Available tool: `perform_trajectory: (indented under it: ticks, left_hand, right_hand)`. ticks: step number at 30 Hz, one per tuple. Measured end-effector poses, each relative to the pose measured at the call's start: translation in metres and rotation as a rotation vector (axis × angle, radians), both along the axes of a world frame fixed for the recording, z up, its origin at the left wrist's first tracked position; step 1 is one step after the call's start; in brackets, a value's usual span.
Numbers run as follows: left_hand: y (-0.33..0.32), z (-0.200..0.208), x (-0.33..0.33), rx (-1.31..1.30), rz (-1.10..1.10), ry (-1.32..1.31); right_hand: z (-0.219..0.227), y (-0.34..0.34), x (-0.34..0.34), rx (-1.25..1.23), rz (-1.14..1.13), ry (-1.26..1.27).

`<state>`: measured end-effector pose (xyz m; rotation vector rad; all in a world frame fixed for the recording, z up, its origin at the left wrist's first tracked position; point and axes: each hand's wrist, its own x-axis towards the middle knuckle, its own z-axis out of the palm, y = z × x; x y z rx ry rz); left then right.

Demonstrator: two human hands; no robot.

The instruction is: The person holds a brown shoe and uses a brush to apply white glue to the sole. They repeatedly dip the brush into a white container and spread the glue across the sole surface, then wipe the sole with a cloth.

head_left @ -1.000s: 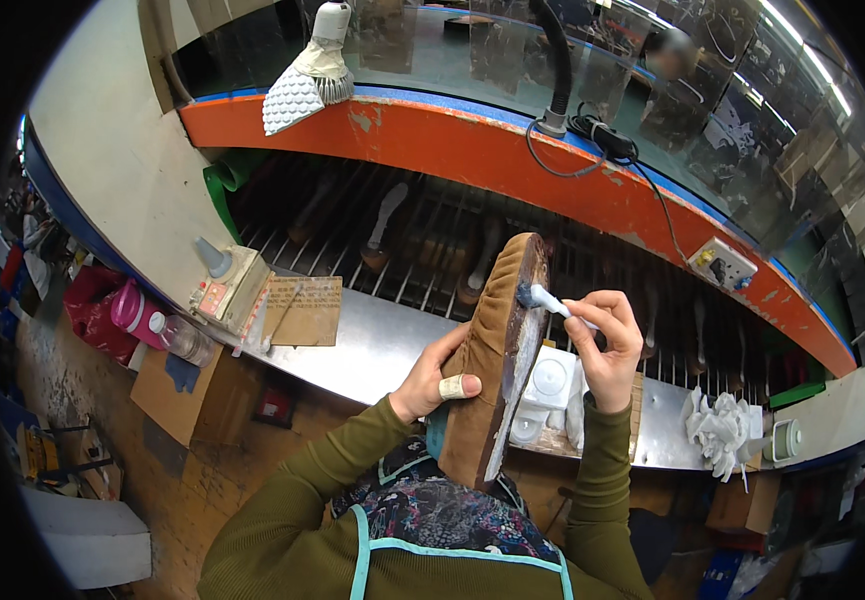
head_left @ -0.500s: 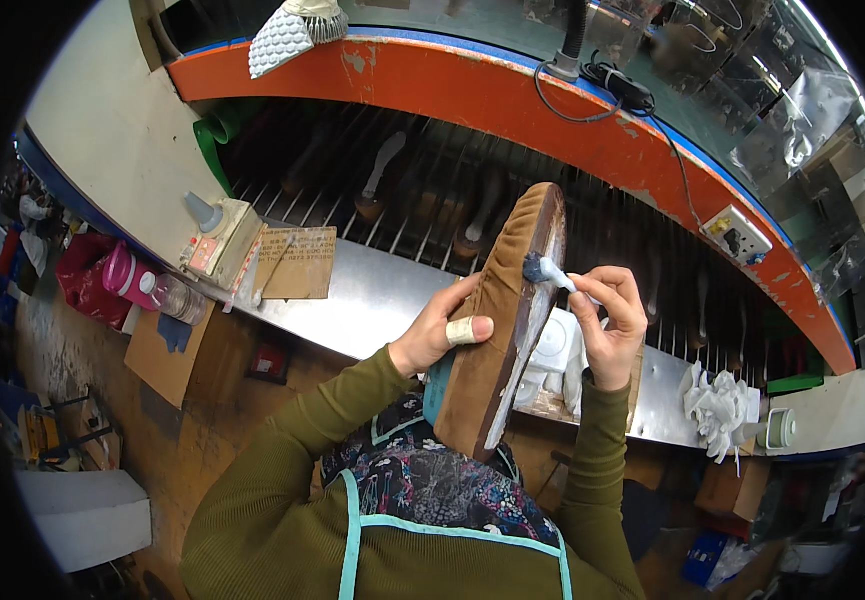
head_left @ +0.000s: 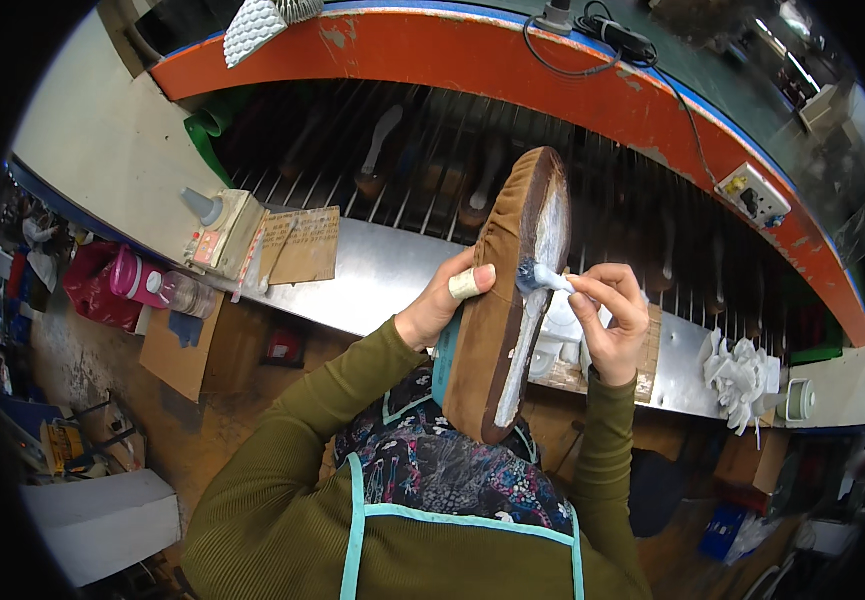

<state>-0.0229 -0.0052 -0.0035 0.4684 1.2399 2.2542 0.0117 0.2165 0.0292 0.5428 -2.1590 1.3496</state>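
Observation:
A brown suede shoe upper [head_left: 479, 345] stands tilted in front of me, toe end up, apparently stretched over a shoe last. Its underside [head_left: 552, 225] faces right and carries a streaky whitish coat. My left hand [head_left: 439, 305] grips it by the left side, tape wrapped round the thumb. Between the fingertips of my right hand [head_left: 612, 325] is a small brush [head_left: 549, 279] with a pale, coated handle. Its dark bristles touch the underside near the edge. Behind the shoe, partly hidden, sits a white container [head_left: 559, 322].
Beyond the metal ledge [head_left: 352, 290] runs a rack of rods [head_left: 422, 160] with shoe-shaped pieces below an orange beam [head_left: 392, 60]. Cardboard [head_left: 304, 245] and a boxy device [head_left: 227, 240] lie left. Crumpled white gloves or cloth [head_left: 737, 375] and a socket box [head_left: 752, 195] are at right.
The shoe has turned, so more of its whitish underside faces me. The brush still touches it, now slightly lower along the shoe. My view has shifted a little.

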Motion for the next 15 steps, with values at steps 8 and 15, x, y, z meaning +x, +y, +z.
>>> perform_trajectory:
  ticks: [8, 15]
  left_hand:
    - [-0.002, -0.001, -0.001, 0.043, -0.044, -0.091]
    - [0.002, -0.003, 0.015, 0.062, 0.015, -0.093]
  right_hand:
    - [-0.01, 0.004, 0.015, -0.004, 0.129, -0.119]
    - [-0.019, -0.012, 0.015, -0.191, -0.075, -0.199]
